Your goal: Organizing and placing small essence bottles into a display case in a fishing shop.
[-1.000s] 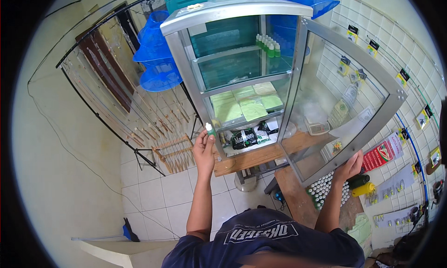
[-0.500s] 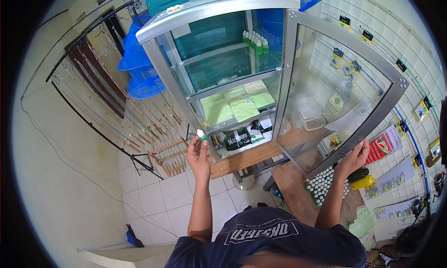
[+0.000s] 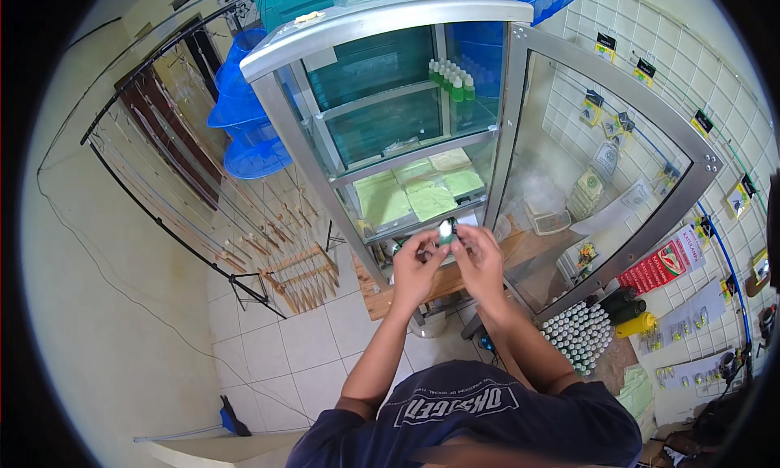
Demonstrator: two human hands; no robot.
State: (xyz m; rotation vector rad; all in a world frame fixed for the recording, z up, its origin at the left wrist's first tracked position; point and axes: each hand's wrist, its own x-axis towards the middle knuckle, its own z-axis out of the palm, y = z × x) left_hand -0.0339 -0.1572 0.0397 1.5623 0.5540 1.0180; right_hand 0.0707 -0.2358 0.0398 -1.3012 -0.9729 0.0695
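Observation:
A small green bottle with a white cap [image 3: 446,231] is between my two hands, in front of the glass cabinet. My left hand [image 3: 415,270] is closed round its left side, and my right hand [image 3: 479,263] grips it from the right. The fingers cover most of the bottle. Behind them stands the aluminium-framed cabinet [image 3: 341,178] with its glass door [image 3: 597,285] swung out to the right. Similar green bottles [image 3: 452,80] stand grouped on the upper shelf, and pale green packets [image 3: 426,193] lie lower down. My hands hide much of the bottom compartment.
On the low wooden table at right stand many white-capped bottles [image 3: 578,338], beside a yellow bottle [image 3: 636,325] and dark bottles. Fishing rods [image 3: 244,232] lean on a rack at left, near blue nets [image 3: 256,147]. Small packets hang on the wall grid [image 3: 682,86].
My left hand has brought the bottle rightward to the middle. My right hand has left the door's edge and come across to the bottle.

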